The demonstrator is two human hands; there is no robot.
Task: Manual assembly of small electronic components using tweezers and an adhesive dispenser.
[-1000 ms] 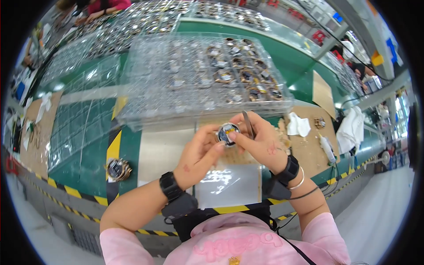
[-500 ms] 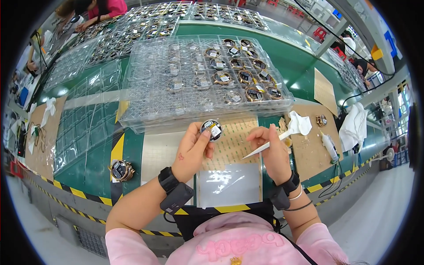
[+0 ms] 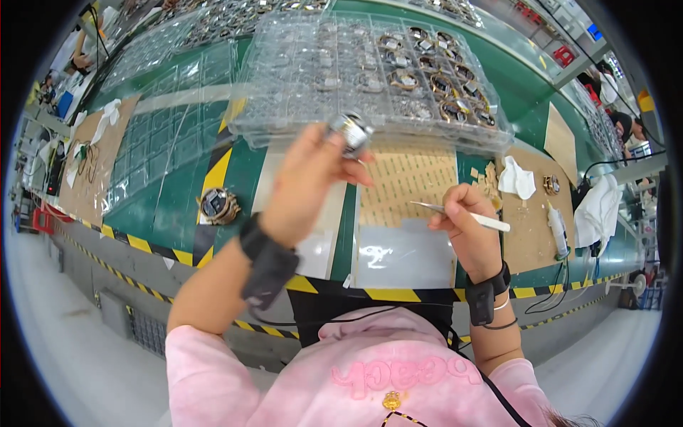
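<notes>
My left hand (image 3: 302, 178), blurred by motion, pinches a round, dark and silver watch-like module (image 3: 353, 132) between thumb and fingers. It is raised just in front of the near edge of a clear compartment tray (image 3: 284, 117), whose right-hand compartments hold several similar round modules with gold rims. White-handled tweezers (image 3: 491, 222) rest in my right hand (image 3: 471, 226), their thin tips pointing left over a tan sheet with rows of green marks (image 3: 405, 174). Below that sheet lies a glossy pale sheet (image 3: 398, 260). Nothing is between the tweezer tips.
A stack of round modules (image 3: 218, 206) stands left on the green bench. At right, a brown board (image 3: 526, 242) bears a white cloth (image 3: 516, 178), a small module stack (image 3: 551, 185) and a white tube-shaped tool (image 3: 557, 228) with a cable. Striped tape lines the bench edge.
My left hand has lifted the module up and away toward the tray. The tweezers have turned in my right hand, their handle now toward the lower right. The whole view has shifted.
</notes>
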